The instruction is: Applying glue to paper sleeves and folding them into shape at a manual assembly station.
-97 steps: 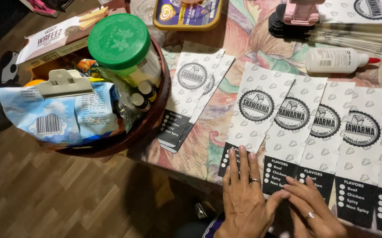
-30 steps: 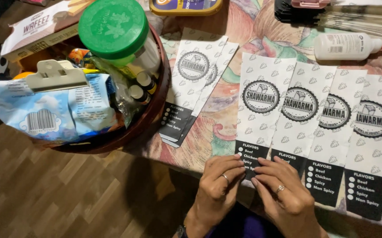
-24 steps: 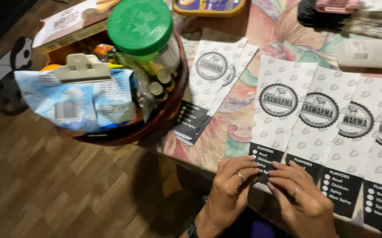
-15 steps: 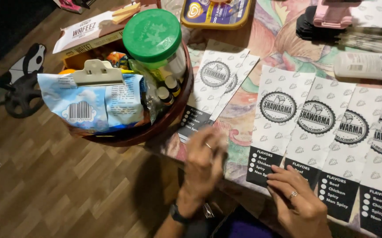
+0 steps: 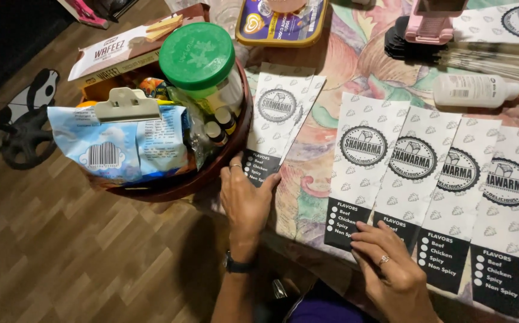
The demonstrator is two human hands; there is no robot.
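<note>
Resting flat on paper sleeve [image 5: 274, 128] — left hand [image 5: 244, 200], open.

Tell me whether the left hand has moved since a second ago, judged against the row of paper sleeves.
Yes. The left hand has left the first sleeve in the row, where it worked beside the right hand, and gone left to the separate sleeve by the basket.

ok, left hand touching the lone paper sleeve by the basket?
Touching. Head view shows the left hand lying flat with its fingertips over the dark lower end of the separate paper sleeve.
</note>
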